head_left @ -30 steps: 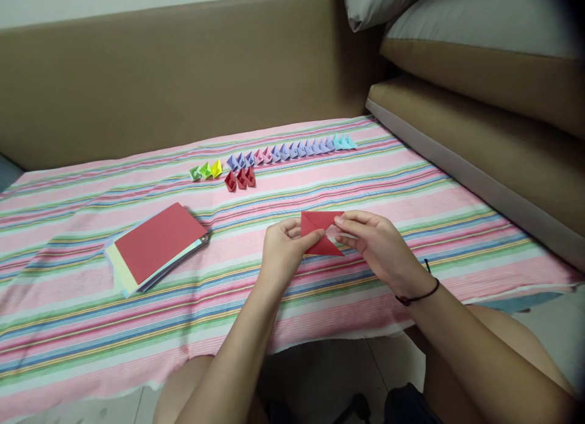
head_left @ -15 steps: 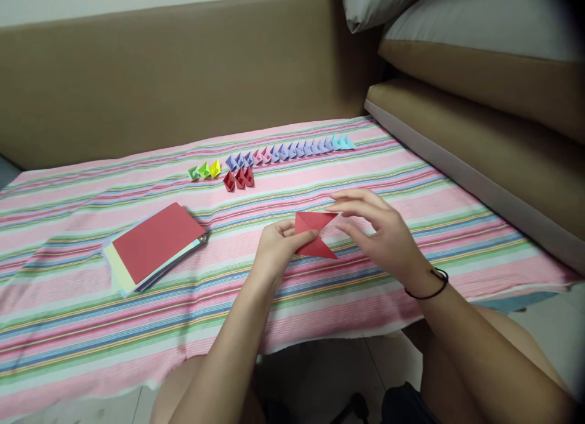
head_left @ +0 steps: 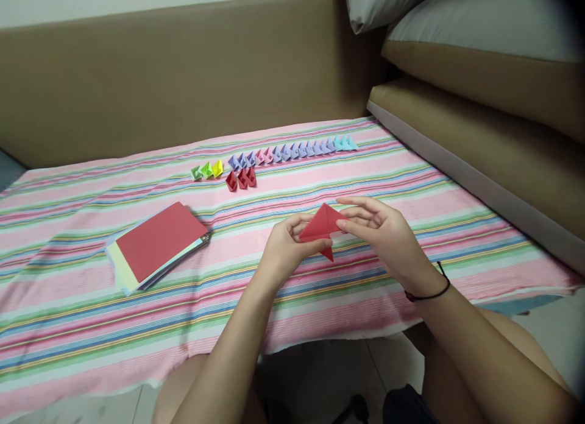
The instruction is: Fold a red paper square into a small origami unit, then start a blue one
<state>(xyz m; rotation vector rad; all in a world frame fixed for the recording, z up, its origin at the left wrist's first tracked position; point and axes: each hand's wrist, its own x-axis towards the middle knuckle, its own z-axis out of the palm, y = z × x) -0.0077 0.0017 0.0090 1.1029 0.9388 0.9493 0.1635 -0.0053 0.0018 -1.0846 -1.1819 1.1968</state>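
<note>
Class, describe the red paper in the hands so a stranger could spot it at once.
Find the pink striped cloth, and over it the bare left hand and right hand. Between them is a folded, pointed red paper. Unlike the flat red paper sheet and three small folded red-paper pieces, it alone is held.

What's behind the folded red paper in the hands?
Fingers of the left hand tuck partly behind the folded red paper, with striped cloth beyond. Covered: the paper's back face, the cloth directly behind, how far the fingers reach.
</note>
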